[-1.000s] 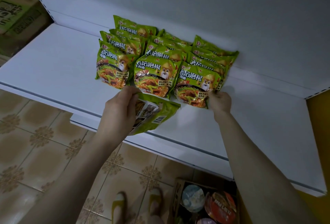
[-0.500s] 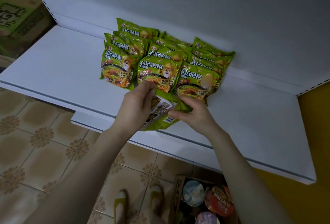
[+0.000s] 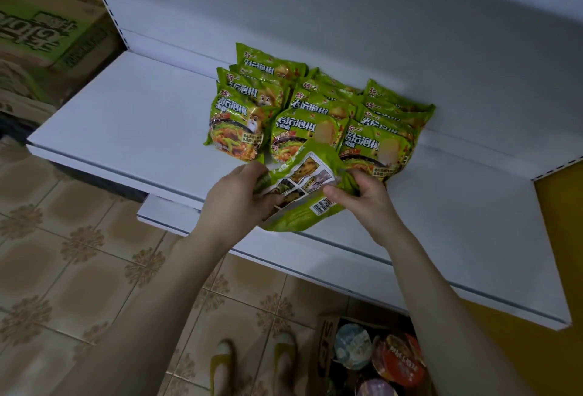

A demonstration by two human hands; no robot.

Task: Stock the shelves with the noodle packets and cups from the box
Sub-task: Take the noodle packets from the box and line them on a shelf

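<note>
Several green noodle packets stand in three overlapping rows on the white shelf. In front of them one more green noodle packet shows its back side with a barcode. My left hand grips its left edge and my right hand pinches its right edge, holding it just above the shelf at the middle row. On the floor below, the cardboard box holds noodle cups with foil lids.
A lower white shelf edge juts out under the top one. Stacked green-printed cartons stand at the far left. Bare shelf lies left and right of the packets. My feet stand on the tiled floor by the box.
My right hand left the right row and took the loose packet's right edge. Both hands now hold it, raised and turned with its back side up before the middle row.
</note>
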